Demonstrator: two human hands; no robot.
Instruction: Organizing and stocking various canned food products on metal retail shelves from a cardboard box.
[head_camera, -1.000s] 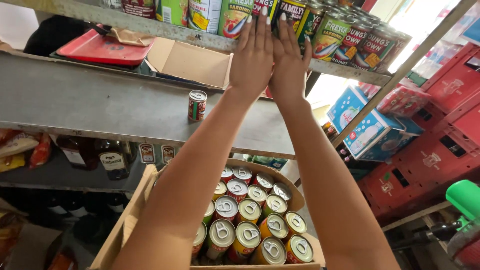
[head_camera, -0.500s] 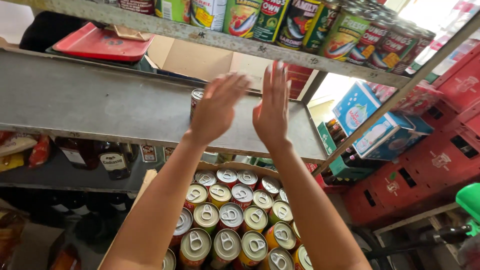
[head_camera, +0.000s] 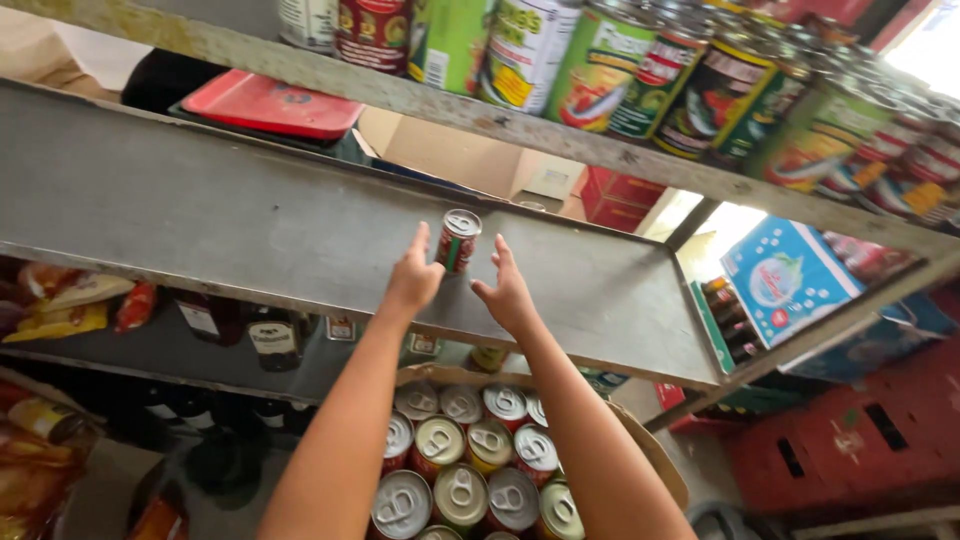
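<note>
A small red and green can (head_camera: 458, 241) with a pull-tab lid stands alone on a grey metal shelf (head_camera: 230, 225). My left hand (head_camera: 415, 275) reaches toward it from the left, fingers apart, its index finger just short of the can. My right hand (head_camera: 505, 288) is open to the can's right, a small gap away. Neither hand holds anything. Below my arms a cardboard box (head_camera: 655, 455) holds several upright cans (head_camera: 465, 470) with pull-tab lids.
The shelf above carries a row of large tins (head_camera: 600, 70). A red tray (head_camera: 270, 105) and an open carton (head_camera: 450, 155) lie behind the shelf. Bottles (head_camera: 270, 340) and snack packets (head_camera: 70, 305) sit on a lower shelf at left. Red crates (head_camera: 850, 450) stand at right.
Both hands have come down from the top shelf's tins to the middle shelf and now flank the single small can. The view has tilted downward.
</note>
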